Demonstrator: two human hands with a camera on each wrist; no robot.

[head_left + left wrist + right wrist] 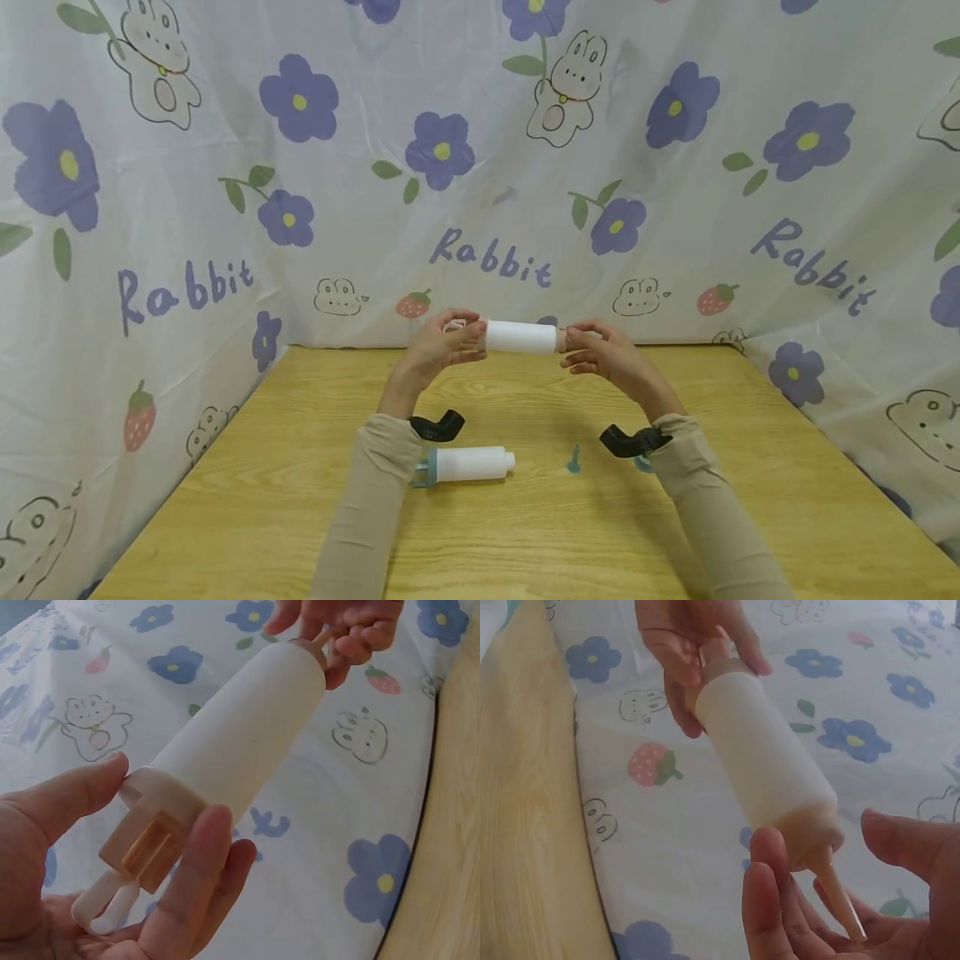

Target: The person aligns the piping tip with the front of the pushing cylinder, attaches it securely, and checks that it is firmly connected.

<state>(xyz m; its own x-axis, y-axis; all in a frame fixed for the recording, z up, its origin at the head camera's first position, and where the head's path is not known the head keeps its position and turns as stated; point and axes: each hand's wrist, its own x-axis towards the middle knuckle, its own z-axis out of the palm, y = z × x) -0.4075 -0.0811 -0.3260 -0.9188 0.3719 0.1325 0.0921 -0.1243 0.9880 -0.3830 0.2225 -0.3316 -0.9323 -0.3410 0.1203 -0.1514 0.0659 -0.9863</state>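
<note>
Raised above the table, a white-barrelled piping syringe [521, 337] lies almost level between both hands. My left hand [453, 337] holds its beige collar, thumb on one side and fingers on the other. A slotted beige block and a pale loop [105, 901] show beside that palm. At the opposite end, the fingers of my right hand [597, 348] curl round the beige collar [814, 832]. The slim beige nozzle [840, 900] points into the right palm, and the right thumb stands off from the collar.
Below, a second white syringe [472, 463] with a teal handle end lies on the wooden table [540, 542]. To its right stands a small teal nozzle [574, 460]. A teal round part [643, 464] is partly hidden by the right wrist's black band. Patterned cloth [487, 208] hangs behind.
</note>
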